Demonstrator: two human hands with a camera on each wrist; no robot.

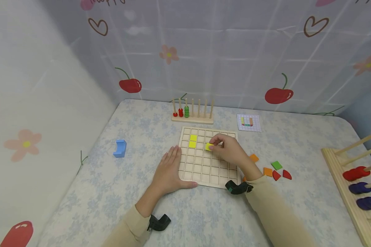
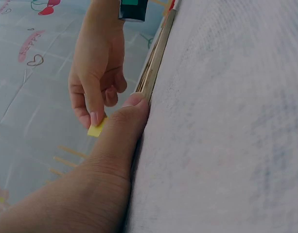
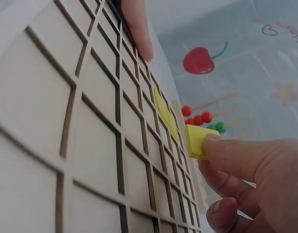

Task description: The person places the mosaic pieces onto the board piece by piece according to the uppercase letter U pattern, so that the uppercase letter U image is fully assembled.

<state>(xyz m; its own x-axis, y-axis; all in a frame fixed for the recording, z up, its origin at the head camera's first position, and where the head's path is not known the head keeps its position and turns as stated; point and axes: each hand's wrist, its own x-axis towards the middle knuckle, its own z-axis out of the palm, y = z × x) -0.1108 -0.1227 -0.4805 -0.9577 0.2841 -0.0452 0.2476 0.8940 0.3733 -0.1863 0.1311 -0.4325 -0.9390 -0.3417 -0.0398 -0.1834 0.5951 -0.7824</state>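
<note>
A wooden grid board (image 1: 201, 168) lies flat on the table, two yellow square tiles (image 1: 193, 141) set in adjoining cells near its upper left. Another yellow tile (image 3: 193, 141) is pinched between the thumb and fingers of my right hand (image 1: 227, 148), held just above the board. My left hand (image 1: 168, 173) rests with straight fingers along the board's left edge, its thumb at the lower left corner. In the left wrist view the thumb (image 2: 117, 131) touches the board's edge (image 2: 156, 58).
Orange tiles (image 1: 267, 172), a green tile (image 1: 276, 165) and red quarter-round pieces (image 1: 287, 174) lie right of the board. A pattern card (image 1: 249, 122) and a small bead rack (image 1: 192, 119) stand behind. A blue block (image 1: 120, 148) sits left; a larger bead rack (image 1: 337, 181) is far right.
</note>
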